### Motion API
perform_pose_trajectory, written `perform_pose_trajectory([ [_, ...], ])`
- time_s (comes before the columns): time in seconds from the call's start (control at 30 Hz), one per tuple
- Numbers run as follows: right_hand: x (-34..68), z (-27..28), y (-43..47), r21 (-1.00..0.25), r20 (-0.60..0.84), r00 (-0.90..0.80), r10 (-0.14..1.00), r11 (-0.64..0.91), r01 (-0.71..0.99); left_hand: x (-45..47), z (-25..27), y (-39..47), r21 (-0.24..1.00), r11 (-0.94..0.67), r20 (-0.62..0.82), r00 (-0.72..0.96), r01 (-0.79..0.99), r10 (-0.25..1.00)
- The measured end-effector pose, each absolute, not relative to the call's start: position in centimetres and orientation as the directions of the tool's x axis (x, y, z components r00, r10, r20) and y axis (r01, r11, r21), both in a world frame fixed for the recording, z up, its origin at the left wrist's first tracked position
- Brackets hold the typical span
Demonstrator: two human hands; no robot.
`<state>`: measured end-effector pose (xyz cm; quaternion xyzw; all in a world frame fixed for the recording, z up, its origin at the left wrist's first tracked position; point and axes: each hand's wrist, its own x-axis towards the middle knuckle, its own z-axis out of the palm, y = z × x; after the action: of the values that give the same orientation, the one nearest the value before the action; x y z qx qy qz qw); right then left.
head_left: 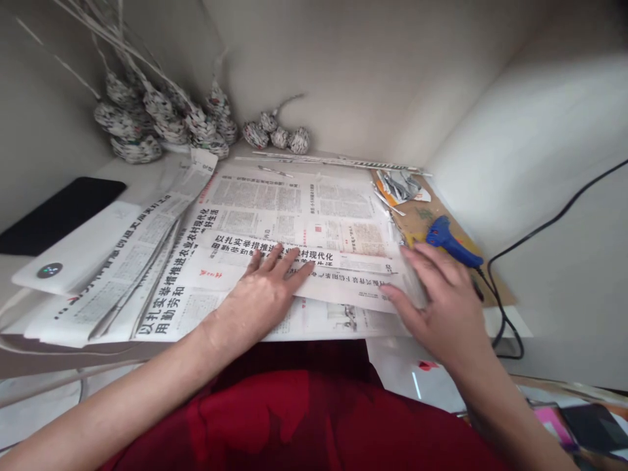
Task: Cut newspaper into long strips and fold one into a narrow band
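A folded newspaper strip (350, 281) lies crosswise over larger newspaper sheets (275, 203) near the table's front edge. My left hand (269, 284) rests on the strip's middle with fingers stretched out flat. At the strip's right end is my right hand (439, 301), its thumb apart from its fingers and its fingertips near the paper's edge. Whether those fingertips press on the strip or only hover is hard to tell. Just beyond the right hand, a blue glue gun (451, 242) lies on a cardboard piece (471, 239).
Woven paper gourds (203, 127) with long stems and several small paper balls (279, 135) stand along the back wall. Thin paper rods (338, 161) lie behind the sheets. Left are stacked newspaper strips (112, 275), a white device (73, 245) and a black pad (63, 209). A black cord (544, 216) hangs at right.
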<state>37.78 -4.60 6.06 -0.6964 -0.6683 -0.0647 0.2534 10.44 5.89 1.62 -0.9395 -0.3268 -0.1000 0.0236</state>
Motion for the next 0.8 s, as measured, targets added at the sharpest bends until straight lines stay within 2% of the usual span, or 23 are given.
perform_pose_trajectory([
  [0.07,35.9,6.0,-4.2,-0.237,0.35,-0.085,0.933,0.176,0.956,10.6,1.9,5.8,0.024,-0.788,0.192,0.77,0.616,0.608],
  [0.13,34.2,5.3,-3.3,-0.256,0.225,-0.21,0.951,0.266,0.929,10.6,2.2,5.8,0.038,-0.792,0.187,0.775,0.609,0.604],
  [0.2,33.1,4.4,-2.2,-0.268,0.132,-0.285,0.949,0.311,0.912,10.4,2.5,6.0,0.048,-0.799,0.198,0.778,0.6,0.596],
  [0.27,32.7,3.8,-1.3,-0.262,0.101,-0.308,0.946,0.324,0.909,9.9,2.7,6.3,0.05,-0.813,0.212,0.789,0.58,0.576],
  [0.37,33.1,3.4,-0.7,-0.255,0.115,-0.318,0.941,0.337,0.906,8.9,3.1,7.1,0.081,-0.832,0.188,0.812,0.548,0.553],
  [0.47,33.2,3.5,-0.9,-0.235,0.119,-0.32,0.94,0.339,0.911,8.1,3.8,7.7,0.153,-0.811,0.121,0.804,0.564,0.582],
  [0.7,29.0,3.4,0.1,-0.053,0.185,-0.075,0.98,0.086,0.995,8.0,5.8,8.8,0.203,-0.752,-0.095,0.777,0.627,0.622],
  [0.8,26.4,3.3,0.7,-0.018,0.231,-0.087,0.969,0.094,0.995,7.9,6.3,9.4,0.254,-0.756,-0.124,0.795,0.603,0.593],
])
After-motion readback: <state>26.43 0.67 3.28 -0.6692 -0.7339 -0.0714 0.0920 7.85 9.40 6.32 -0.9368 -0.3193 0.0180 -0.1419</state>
